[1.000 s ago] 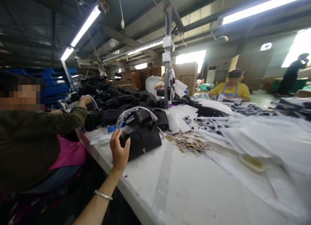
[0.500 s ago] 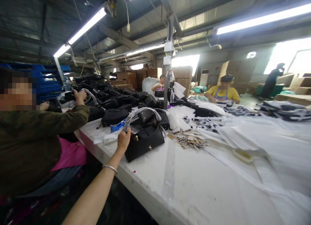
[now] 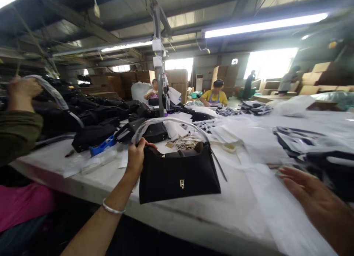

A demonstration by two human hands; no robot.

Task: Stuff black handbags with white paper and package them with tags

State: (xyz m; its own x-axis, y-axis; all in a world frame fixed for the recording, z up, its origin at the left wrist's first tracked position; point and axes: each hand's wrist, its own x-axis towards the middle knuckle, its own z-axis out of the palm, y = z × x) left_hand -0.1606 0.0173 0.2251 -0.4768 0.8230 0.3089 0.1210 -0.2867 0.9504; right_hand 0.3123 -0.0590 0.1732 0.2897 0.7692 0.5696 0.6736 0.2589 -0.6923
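Note:
A black handbag (image 3: 179, 175) with a gold clasp stands nearly upright at the near edge of the white table (image 3: 238, 208), its front towards me. My left hand (image 3: 136, 156) is closed on its left end, where the handle (image 3: 171, 120), wrapped in clear plastic, joins the bag. The bag's top gapes, and a strap end hangs at its right side. Over on the right, my right hand (image 3: 312, 197) is open, fingers stretched out and holding nothing. Beyond its fingertips lie black and white bag pieces (image 3: 301, 145), partly blurred.
Black bags (image 3: 94, 132) are heaped at the left, with a co-worker's hand (image 3: 23, 90) holding a wrapped handle there. A post (image 3: 159, 75) rises behind the scrap pile (image 3: 185, 141). White sheets (image 3: 254, 149) cover the table's right side. A person in yellow (image 3: 214, 97) sits across.
My view has swung right. The handbag has come closer and turned to face me, still in my left hand. My right hand has come into view at the right, open.

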